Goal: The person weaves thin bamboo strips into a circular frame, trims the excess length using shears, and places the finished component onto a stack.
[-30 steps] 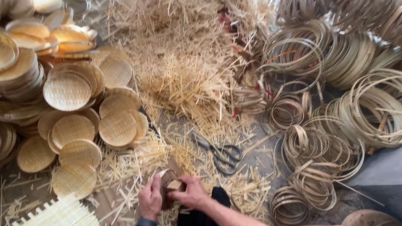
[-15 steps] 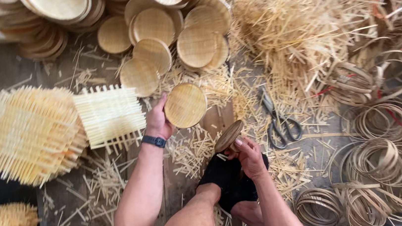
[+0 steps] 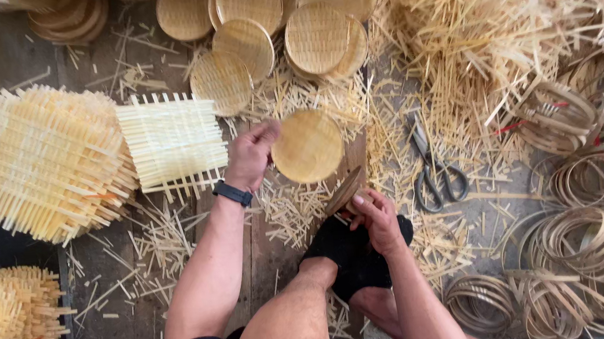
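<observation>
My left hand [image 3: 251, 154], with a dark watch on its wrist, grips the edge of a small round woven bamboo tray [image 3: 308, 146] and holds it just above the floor. My right hand [image 3: 372, 213] holds a dark round wooden form [image 3: 344, 190] tilted on edge, close to my feet in black socks [image 3: 352, 257]. A square woven bamboo mat [image 3: 173, 143] with loose strip ends lies just left of my left hand.
Finished round trays [image 3: 249, 18] are piled at the top. Scissors [image 3: 433, 167] lie right of my hands among bamboo offcuts. A straw-like heap [image 3: 496, 22] fills the top right, coiled bamboo hoops [image 3: 593, 236] the right, stacked woven mats [image 3: 39, 163] the left.
The view has swung left and closer. My left hand has reached forward with the round tray and lifted it slightly; my right hand stays by my feet with the wooden form.
</observation>
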